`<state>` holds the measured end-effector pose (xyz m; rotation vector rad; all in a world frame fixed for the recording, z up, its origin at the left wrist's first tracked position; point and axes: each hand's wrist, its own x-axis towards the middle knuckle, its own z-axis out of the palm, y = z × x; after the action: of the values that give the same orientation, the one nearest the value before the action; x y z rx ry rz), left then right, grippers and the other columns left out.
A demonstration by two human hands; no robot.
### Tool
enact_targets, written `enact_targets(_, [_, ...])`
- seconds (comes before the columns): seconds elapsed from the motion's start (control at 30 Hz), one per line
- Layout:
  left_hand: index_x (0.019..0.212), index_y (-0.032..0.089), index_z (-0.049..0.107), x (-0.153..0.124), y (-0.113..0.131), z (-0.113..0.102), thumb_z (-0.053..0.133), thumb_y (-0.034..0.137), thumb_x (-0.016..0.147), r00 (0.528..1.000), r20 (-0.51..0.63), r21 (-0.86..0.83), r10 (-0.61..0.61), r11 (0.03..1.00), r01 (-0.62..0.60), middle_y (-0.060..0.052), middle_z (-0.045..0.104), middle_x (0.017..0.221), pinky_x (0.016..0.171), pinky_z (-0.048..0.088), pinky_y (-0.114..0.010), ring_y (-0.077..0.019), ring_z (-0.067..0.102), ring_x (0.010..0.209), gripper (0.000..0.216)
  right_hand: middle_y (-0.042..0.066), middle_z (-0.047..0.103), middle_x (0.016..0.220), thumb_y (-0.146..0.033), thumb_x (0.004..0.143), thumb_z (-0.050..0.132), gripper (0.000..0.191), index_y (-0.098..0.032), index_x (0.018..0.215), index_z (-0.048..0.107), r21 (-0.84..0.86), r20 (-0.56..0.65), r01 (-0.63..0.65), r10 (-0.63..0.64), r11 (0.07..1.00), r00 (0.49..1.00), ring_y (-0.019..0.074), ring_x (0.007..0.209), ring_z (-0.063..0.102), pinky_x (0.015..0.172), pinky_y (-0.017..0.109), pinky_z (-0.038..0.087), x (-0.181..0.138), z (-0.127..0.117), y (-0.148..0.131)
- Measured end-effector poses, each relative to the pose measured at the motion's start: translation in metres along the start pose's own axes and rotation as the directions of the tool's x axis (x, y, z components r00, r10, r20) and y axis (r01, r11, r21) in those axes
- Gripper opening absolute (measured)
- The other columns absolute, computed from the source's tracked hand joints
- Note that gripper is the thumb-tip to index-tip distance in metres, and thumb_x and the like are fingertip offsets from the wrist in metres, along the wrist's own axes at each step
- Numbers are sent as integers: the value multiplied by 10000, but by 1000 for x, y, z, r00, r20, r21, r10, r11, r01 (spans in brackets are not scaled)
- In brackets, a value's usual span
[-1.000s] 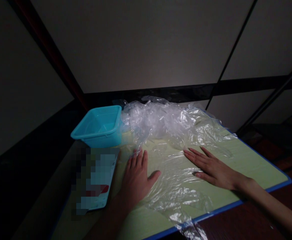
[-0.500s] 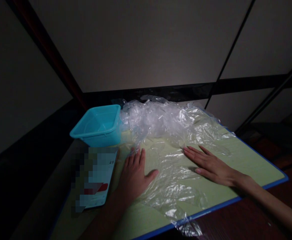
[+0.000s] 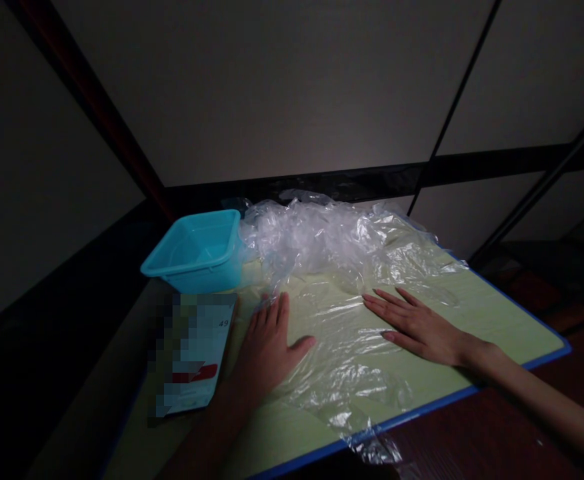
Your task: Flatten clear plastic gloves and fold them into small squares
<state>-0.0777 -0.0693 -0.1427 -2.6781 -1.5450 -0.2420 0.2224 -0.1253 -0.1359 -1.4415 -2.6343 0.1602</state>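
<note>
Clear plastic film (image 3: 345,333) lies spread between the left grip (image 3: 267,350) and the right grip (image 3: 425,330), its crumpled heap (image 3: 312,237) beyond their fingertips. Both are flat, palm down, released, grasping nothing. Left of the left grip: a partly pixelated flat object (image 3: 212,343); farther beyond, a turquoise basin (image 3: 207,275). Beneath: the blue-edged desk (image 3: 502,323).
</note>
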Motion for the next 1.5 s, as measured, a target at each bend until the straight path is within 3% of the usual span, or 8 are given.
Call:
enact_targets(0.23, [1308, 24, 306, 3, 3, -23, 488, 454, 813, 992, -104, -44, 75, 996, -80, -230, 276, 1420, 1047, 286, -449, -306, 216, 1323, 681, 1, 202, 1468, -428, 933, 309, 582, -271, 1427, 44, -30, 24, -5, 5, 1000, 1000, 243, 1345, 153, 1073, 537, 141, 1, 0, 0])
enact_targets(0.4, [1278, 16, 399, 11, 53, -44, 440, 298, 860, 969, -24, 51, 247, 968, -245, -193, 346, 1397, 1083, 233, -404, -273, 278, 1308, 506, 1, 215, 1465, -436, 930, 309, 577, -272, 1427, 66, -36, 12, -8, 8, 999, 1000, 239, 1344, 158, 1076, 523, 151, 0, 1, 0])
enact_targets(0.53, [1304, -28, 368, 27, 104, -27, 310, 305, 928, 942, -29, 15, 333, 943, -333, -207, 348, 1389, 1089, 223, -374, -268, 262, 1314, 505, 17, 237, 1459, -432, 927, 322, 583, -259, 1427, 75, -50, -10, 4, -5, 999, 1000, 238, 1343, 163, 1075, 528, 150, 0, 4, 2])
enact_targets(0.67, [1327, -25, 337, 42, 126, 3, 247, 392, 937, 973, -27, -74, 231, 970, -232, -189, 321, 1409, 1090, 221, -373, -264, 223, 1329, 578, 41, 227, 1461, -407, 935, 312, 596, -240, 1427, 19, -92, -13, 10, -11, 996, 1000, 231, 1343, 170, 1066, 534, 173, -1, 8, 4])
enact_targets(0.8, [1349, 7, 311, 44, 123, 15, 192, 460, 933, 975, -50, -119, 216, 968, -221, -157, 291, 1432, 1098, 201, -374, -251, 173, 1345, 626, 36, 240, 1457, -398, 933, 327, 604, -254, 1425, 7, -99, -39, 16, -20, 995, 999, 235, 1339, 184, 1063, 539, 180, -2, 11, 6])
enact_targets(1.0, [1364, 6, 270, 38, 111, 11, 115, 508, 924, 976, -48, -149, 211, 965, -216, -153, 226, 1456, 1103, 182, -359, -238, 127, 1354, 686, 15, 240, 1456, -422, 926, 332, 590, -281, 1423, 48, -43, -40, -1, -1, 999, 999, 237, 1333, 197, 1066, 532, 179, -1, 7, 3])
enact_targets(1.27, [1372, -18, 227, 30, 70, 6, 158, 471, 935, 992, 26, -124, 127, 985, -122, -179, 206, 1452, 1097, 197, -365, -240, 137, 1348, 660, -8, 208, 1466, -441, 925, 316, 588, -300, 1423, 36, -59, 16, -20, 21, 998, 1000, 232, 1342, 169, 1065, 534, 178, 1, 3, 1])
enact_targets(1.5, [1362, -3, 257, 19, 39, 1, 219, 467, 933, 989, 44, -75, 145, 987, -141, -172, 214, 1448, 1094, 203, -353, -221, 163, 1345, 638, -12, 195, 1470, -445, 927, 305, 585, -302, 1423, 29, -67, 31, -29, 31, 997, 999, 227, 1345, 157, 1069, 528, 171, 1, 2, 1])
